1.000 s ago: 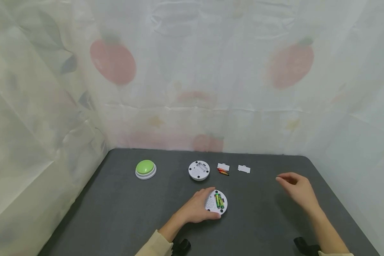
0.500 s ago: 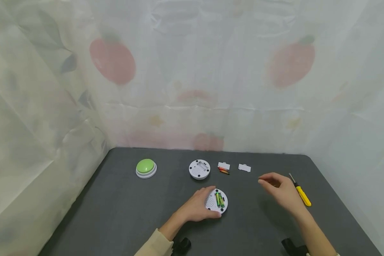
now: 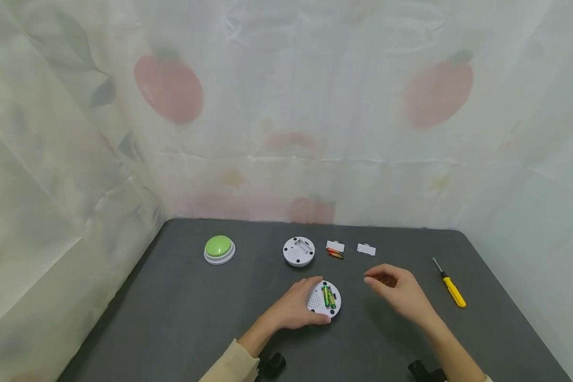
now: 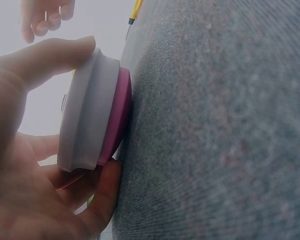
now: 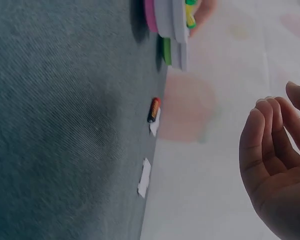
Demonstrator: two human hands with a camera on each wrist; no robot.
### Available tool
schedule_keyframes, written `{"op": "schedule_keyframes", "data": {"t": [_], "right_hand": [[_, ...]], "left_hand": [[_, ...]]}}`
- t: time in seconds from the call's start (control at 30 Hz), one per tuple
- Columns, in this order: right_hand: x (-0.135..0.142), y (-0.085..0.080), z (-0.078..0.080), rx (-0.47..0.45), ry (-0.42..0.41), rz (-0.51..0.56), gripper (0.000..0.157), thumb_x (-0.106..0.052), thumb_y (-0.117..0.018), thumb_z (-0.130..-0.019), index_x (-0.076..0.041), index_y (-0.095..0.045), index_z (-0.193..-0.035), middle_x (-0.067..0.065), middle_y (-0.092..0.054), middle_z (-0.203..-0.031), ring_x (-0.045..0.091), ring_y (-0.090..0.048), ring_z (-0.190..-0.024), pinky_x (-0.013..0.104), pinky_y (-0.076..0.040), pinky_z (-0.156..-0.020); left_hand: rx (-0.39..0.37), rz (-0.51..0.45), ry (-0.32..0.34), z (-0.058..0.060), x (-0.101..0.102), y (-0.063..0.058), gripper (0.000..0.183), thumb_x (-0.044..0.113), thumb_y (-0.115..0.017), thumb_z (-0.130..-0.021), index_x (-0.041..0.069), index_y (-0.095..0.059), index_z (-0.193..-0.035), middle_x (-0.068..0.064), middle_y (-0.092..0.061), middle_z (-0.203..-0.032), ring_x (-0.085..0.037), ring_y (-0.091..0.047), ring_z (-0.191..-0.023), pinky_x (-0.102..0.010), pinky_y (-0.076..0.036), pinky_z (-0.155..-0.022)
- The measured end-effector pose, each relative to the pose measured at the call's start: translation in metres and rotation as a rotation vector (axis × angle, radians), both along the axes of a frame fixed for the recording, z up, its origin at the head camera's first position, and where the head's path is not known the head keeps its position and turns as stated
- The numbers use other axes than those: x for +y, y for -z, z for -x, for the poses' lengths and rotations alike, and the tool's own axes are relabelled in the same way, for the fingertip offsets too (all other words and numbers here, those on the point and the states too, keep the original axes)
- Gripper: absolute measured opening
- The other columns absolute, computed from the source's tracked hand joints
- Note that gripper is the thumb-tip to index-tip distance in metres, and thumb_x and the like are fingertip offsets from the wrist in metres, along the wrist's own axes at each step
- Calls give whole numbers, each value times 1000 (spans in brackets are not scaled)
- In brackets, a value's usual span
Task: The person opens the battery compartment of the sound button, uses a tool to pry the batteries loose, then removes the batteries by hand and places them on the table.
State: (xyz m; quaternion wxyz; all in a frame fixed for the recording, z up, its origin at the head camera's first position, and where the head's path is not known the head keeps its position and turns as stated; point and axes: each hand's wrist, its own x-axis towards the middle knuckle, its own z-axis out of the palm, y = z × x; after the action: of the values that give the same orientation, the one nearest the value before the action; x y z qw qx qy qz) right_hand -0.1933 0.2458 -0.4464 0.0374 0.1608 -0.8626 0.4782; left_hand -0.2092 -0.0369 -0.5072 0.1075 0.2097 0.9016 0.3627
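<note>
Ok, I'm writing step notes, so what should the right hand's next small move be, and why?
Probably bring the right hand over to the green batteries at the back of the white device: they lie uncovered and stick out above its surface, the left hand grips the device, and the right hand appears to hold nothing.

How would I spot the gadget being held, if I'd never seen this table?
On the dark grey table, find the left hand. It grips a round white gadget. Unlike the similar disc behind it, this has two green batteries on its upturned face.
</note>
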Motion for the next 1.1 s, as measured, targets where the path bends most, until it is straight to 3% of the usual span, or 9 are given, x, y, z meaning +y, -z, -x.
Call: {"op": "schedule_keyframes", "data": {"t": [0.17,0.7,1.1], "right_hand": [[-7,8,2,-6,-19,5,17,-22,-74,-94,-11,-74,-107,-3,-71,-96,12,-62,-76,28,-52,-67],[-28,37,6,45,-162,-65,18,-23,-79,-90,-12,-74,-103,-9,-65,-87,8,-60,-75,28,-51,-68],[-39,46,10,-1,-231,-88,21,-22,-81,-88,-10,-73,-104,-7,-62,-86,8,-58,-75,27,-50,-66]], "left_hand": [[-5,1,-1,1,0,0,95,54,-84,-76,18,-43,-153,-2,-53,-138,-20,-47,-121,-45,-42,-99],[-20,3,-9,-1,0,-2,95,53,-85,-76,18,-42,-154,0,-53,-137,-18,-48,-117,-43,-42,-96],[-11,-2,2,0,-1,-1,95,53,-85,-76,17,-42,-154,-2,-53,-138,-18,-48,-118,-41,-43,-96]]}}
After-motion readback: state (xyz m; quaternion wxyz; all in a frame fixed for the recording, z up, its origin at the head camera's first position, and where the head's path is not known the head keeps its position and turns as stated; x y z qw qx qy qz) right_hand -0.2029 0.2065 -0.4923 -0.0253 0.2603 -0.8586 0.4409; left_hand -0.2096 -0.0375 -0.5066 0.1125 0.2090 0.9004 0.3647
